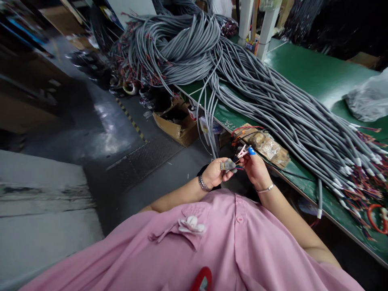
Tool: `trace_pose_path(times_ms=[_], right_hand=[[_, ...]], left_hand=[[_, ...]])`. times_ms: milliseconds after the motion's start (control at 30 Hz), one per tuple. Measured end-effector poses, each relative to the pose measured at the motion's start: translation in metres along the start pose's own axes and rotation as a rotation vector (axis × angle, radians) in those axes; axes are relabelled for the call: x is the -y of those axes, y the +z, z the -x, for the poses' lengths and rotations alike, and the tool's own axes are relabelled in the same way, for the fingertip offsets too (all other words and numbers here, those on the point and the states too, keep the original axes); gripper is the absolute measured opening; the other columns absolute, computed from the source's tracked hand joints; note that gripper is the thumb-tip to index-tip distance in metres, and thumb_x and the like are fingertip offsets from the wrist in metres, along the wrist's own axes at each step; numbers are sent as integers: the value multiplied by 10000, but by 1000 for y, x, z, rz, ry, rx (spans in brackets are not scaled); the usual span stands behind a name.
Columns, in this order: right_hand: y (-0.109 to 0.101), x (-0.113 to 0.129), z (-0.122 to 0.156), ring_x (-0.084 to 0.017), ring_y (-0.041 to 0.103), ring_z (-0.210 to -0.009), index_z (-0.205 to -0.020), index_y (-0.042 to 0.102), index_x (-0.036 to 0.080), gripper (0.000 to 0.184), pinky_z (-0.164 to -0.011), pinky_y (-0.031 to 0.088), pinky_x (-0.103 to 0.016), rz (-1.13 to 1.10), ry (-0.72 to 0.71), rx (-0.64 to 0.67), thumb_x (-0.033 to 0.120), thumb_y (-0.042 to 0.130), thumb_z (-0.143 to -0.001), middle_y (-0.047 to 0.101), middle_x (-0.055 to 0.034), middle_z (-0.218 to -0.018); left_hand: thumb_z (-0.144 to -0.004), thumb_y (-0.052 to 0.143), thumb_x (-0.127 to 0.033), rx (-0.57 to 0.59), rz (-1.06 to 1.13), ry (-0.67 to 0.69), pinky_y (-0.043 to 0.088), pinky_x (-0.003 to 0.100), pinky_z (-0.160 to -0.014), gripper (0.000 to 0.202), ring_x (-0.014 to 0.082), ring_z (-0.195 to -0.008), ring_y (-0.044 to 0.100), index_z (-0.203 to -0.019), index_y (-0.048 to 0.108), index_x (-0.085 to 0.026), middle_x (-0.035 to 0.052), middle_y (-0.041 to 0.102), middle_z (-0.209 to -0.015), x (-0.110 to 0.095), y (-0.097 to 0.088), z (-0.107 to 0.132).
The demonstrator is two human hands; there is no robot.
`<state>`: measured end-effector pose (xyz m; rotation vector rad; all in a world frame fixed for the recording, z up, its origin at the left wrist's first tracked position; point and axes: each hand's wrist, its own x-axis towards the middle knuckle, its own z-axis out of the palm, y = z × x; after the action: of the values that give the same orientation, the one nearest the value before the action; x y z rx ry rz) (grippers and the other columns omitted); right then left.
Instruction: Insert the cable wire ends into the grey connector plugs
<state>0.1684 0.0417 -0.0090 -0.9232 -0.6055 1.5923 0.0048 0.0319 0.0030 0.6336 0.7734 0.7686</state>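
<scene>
In front of my body, at the bench edge, my left hand (216,173) is closed around the thin coloured wires (239,165) of a cable end. Grey covers sit on some of its fingers. Close beside it, my right hand (256,167) has its fingers curled together, with a blue cover on the thumb. A small pale pink, forked piece (242,152) shows at those fingertips; its exact kind is unclear. Several coloured wires run between both hands. Grey cables (209,121) hang from the bench down behind my left hand.
A large pile of grey cables (182,52) covers much of the green bench (303,76). Just beyond my hands lies a tape-wrapped block (263,145). An open cardboard box (178,121) stands on the floor. At the right are a clear plastic bag (368,97) and an orange ring-shaped handle (371,218).
</scene>
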Motion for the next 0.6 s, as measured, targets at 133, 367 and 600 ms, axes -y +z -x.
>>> trace_pose_path(times_ms=[133, 367, 600], right_hand=[[-1, -6, -4, -96, 564, -626, -827, 688, 194, 446, -565, 481, -213, -30, -24, 11, 627, 582, -809, 674, -14, -792], [3, -7, -12, -98, 585, -622, -856, 692, 207, 372, -555, 487, -202, -214, 56, 5, 564, 697, -751, 675, 3, -750], [6, -10, -15, -99, 590, -626, -826, 684, 187, 347, -568, 494, -209, -260, 37, -40, 517, 739, -732, 669, 10, -726]], left_hand=[[-652, 680, -235, 47, 53, -48, 241, 171, -321, 141, 72, -304, 422, -669, 608, -115, 38, 610, -499, -4, 2, -2], [-659, 599, -194, 36, 79, -74, 230, 177, -323, 78, 82, -303, 412, -675, 608, -118, 42, 595, -485, -3, 2, -7], [-661, 587, -182, 9, 72, -91, 221, 178, -327, 65, 82, -327, 430, -683, 606, -123, 55, 626, -534, 1, 1, -10]])
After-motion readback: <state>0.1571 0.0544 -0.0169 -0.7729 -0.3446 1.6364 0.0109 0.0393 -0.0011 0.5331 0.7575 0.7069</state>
